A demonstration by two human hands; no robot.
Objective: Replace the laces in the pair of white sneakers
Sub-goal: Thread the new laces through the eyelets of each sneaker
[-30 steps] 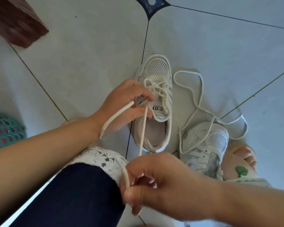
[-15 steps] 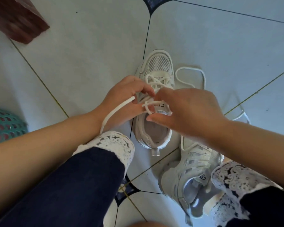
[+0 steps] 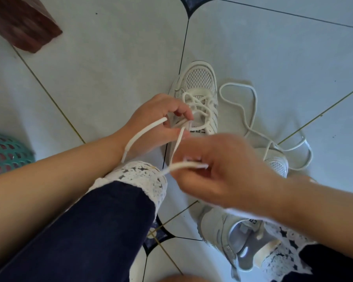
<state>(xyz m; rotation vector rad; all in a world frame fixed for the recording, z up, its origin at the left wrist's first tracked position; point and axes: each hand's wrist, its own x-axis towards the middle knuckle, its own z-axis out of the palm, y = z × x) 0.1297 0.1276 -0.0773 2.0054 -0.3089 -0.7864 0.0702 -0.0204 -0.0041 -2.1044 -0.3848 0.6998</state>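
Pale tiled floor beneath. Left hand pinching one lace end at the tongue of the white sneaker, toe pointing beyond the fingertips. Right hand, motion-blurred, fingers curled round the other lace end, nearer the body. Second sneaker under the right wrist; loose lace beyond that hand.

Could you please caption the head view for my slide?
Left hand and right hand grip the white lace of one white sneaker.
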